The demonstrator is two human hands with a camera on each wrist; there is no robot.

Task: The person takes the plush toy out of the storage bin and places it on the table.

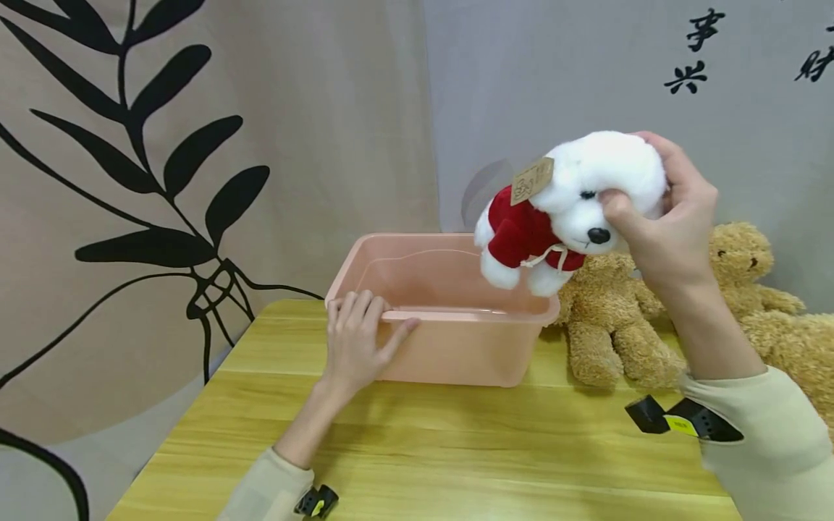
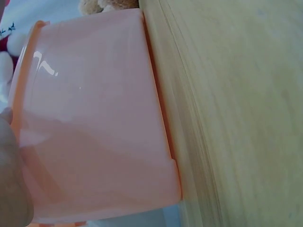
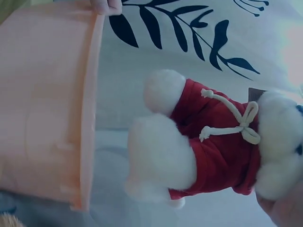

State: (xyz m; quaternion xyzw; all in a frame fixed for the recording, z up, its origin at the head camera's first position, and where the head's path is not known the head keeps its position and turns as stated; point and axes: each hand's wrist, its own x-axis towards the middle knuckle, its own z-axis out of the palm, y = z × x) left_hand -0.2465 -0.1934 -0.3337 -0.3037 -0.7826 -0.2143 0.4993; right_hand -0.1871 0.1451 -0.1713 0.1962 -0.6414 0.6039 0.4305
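Observation:
A white plush bear in a red hoodie (image 1: 531, 224) hangs tilted over the right end of a pink plastic bin (image 1: 456, 351). My right hand (image 1: 677, 210) grips its head, with the thumb pressed in beside the muzzle. A brown paper tag (image 1: 532, 181) is on the bear's head. In the right wrist view the hoodie's white drawstring bow (image 3: 244, 125) shows, and the bear's legs point toward the bin. My left hand (image 1: 355, 336) holds the bin's near rim at the left, fingers over the edge and thumb along the outside.
Beside the bin on the right sits a tan teddy bear (image 1: 609, 318). Another tan bear (image 1: 743, 260) and more tan plush (image 1: 795, 347) are farther right. The bin stands on a wooden table (image 1: 456, 441) before a curtain with a black leaf print (image 1: 143, 246).

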